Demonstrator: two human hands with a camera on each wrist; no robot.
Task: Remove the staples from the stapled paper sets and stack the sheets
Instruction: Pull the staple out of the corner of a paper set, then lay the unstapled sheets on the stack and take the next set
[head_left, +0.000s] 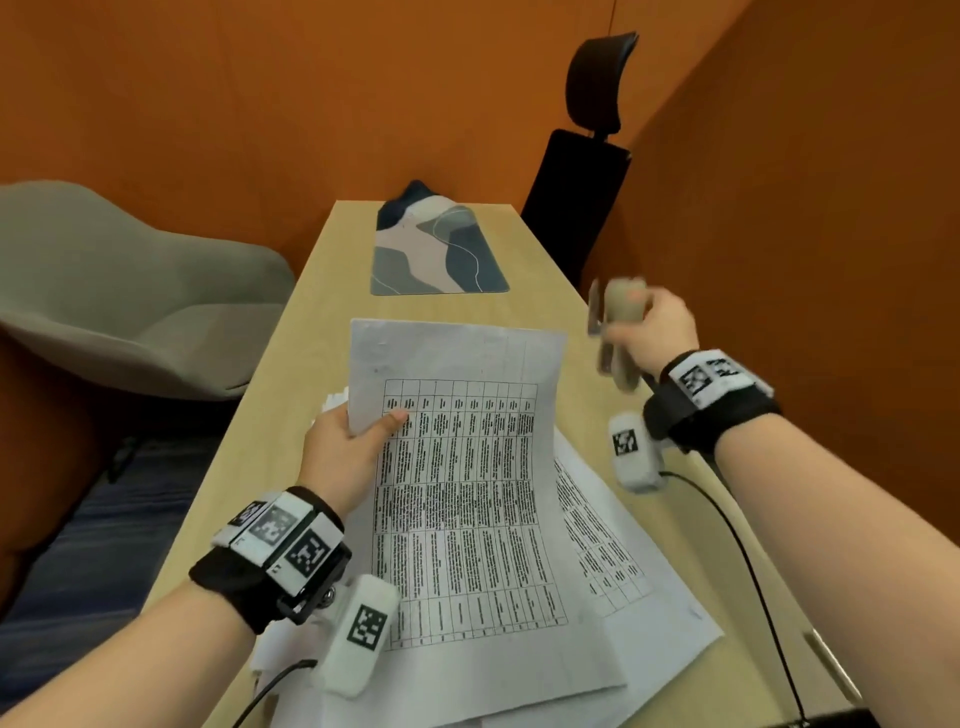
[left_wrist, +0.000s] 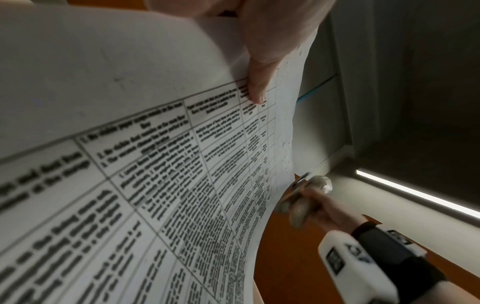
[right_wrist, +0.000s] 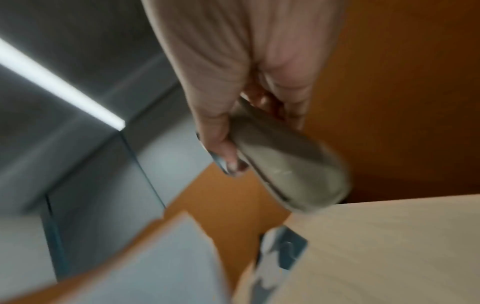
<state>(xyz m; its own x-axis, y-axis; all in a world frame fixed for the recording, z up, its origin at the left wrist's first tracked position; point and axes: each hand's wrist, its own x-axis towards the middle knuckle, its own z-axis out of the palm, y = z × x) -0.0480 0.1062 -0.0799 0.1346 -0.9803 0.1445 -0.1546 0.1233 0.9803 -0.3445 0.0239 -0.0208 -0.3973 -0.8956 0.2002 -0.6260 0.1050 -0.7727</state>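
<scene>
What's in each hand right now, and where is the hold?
Left hand pinches the printed sheet at its left edge near the top. Right hand grips the blurred staple remover around its body.

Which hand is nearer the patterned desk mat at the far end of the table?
Right. The right hand, gripping a beige staple remover, is raised just right of the patterned desk mat. The left hand sits farther back, holding the printed table sheet.
</scene>
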